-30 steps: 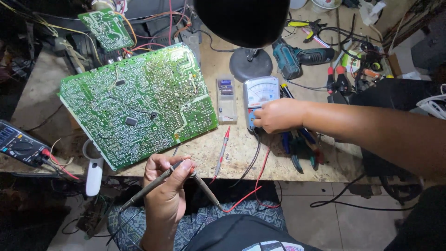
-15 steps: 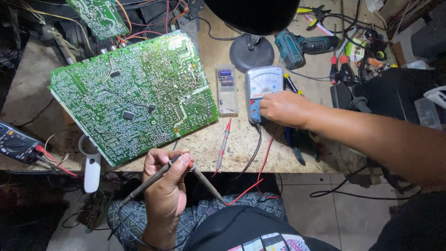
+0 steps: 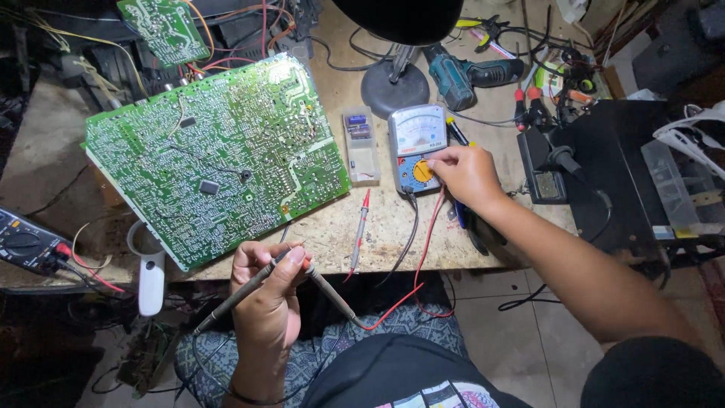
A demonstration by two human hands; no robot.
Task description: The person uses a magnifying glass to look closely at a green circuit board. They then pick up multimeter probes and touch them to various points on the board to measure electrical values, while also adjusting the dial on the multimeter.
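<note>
- The table (image 3: 483,227) is a worn wooden top; its near edge runs just beyond the person's knees.
- A big green board (image 3: 219,155) lies solder side up on the left half, tilted, its long axis running from the near-left edge toward the far middle; its near-left corner overhangs the table's edge. A small board (image 3: 165,29) sits at the far-left corner.
- A black box (image 3: 612,174) fills the right edge.
- A lamp base (image 3: 394,89) and a teal drill (image 3: 462,74) stand at the far edge, middle.
- The right hand (image 3: 464,172) reaches in from the right, fingers curled, thumb and forefinger pinching the yellow dial (image 3: 423,171).
- The left hand (image 3: 264,291) is below the near edge over the lap, closed around two probes (image 3: 249,291) that cross in the fist; one points down-left, the other down-right.
- The meter (image 3: 415,147) stands mid-table, upright in view, its long axis pointing from near edge to far edge, scale at the far end. Red and black leads drop from its near end over the table's edge.
- A clear case (image 3: 361,146) lies just left of the meter, parallel to it; small parts show in its far end.
- A red pen (image 3: 359,230) lies near the near edge, tip away from the person.
</note>
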